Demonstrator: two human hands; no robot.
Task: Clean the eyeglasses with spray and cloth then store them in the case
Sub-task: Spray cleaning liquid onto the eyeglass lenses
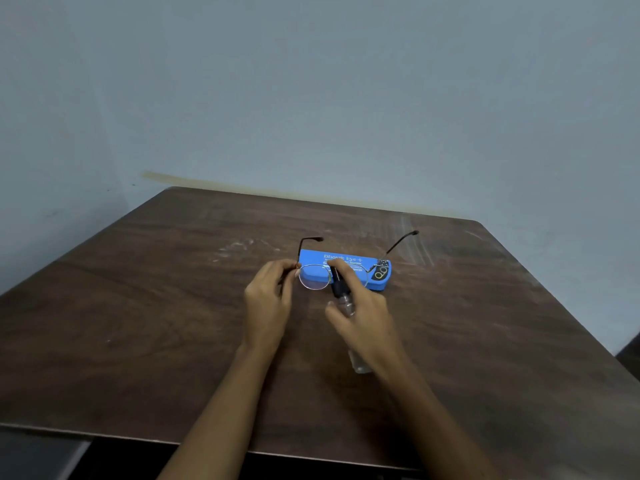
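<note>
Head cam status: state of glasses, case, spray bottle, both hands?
eyeglasses: arms unfolded, held up in front of the case.
case: closed, flat on the table.
spray bottle: held, black nozzle toward a lens; whether it is spraying cannot be told.
left hand: pinches the frame's end.
right hand: grips the bottle, forefinger on the pump.
</note>
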